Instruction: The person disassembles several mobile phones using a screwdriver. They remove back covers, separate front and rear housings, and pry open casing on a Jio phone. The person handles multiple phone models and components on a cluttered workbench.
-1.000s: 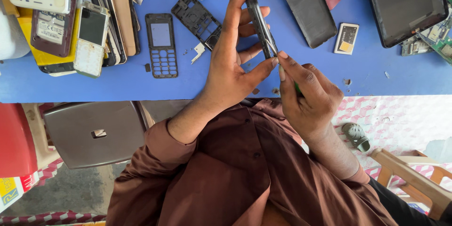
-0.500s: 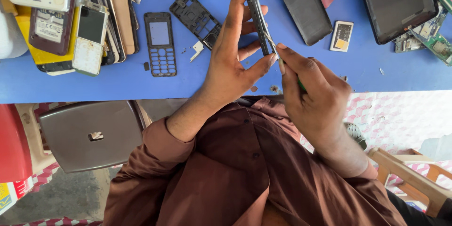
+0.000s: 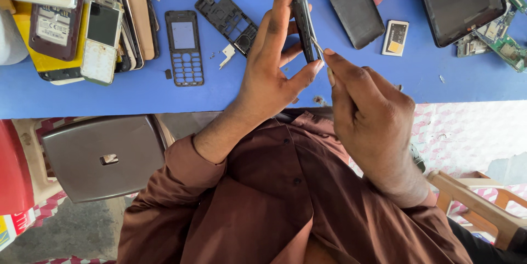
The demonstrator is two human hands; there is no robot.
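Observation:
My left hand (image 3: pixel 272 71) holds a slim black phone (image 3: pixel 303 19) on edge, pinched between fingertips and thumb above the blue table (image 3: pixel 230 91). My right hand (image 3: pixel 368 115) grips a thin metal tool (image 3: pixel 317 46) whose tip touches the phone's side. Both hands meet over the table's front edge, above my brown shirt.
On the table lie a black keypad front cover (image 3: pixel 184 47), a black phone frame (image 3: pixel 226 18), a grey back cover (image 3: pixel 352 6), a small battery (image 3: pixel 395 37), a tablet (image 3: pixel 458 1), circuit boards (image 3: pixel 502 39) and a pile of phones (image 3: pixel 66 22). A grey stool (image 3: pixel 104 157) stands left below.
The hands have stayed together on the phone; the tool tip shifted slightly along its side. The view moved a little.

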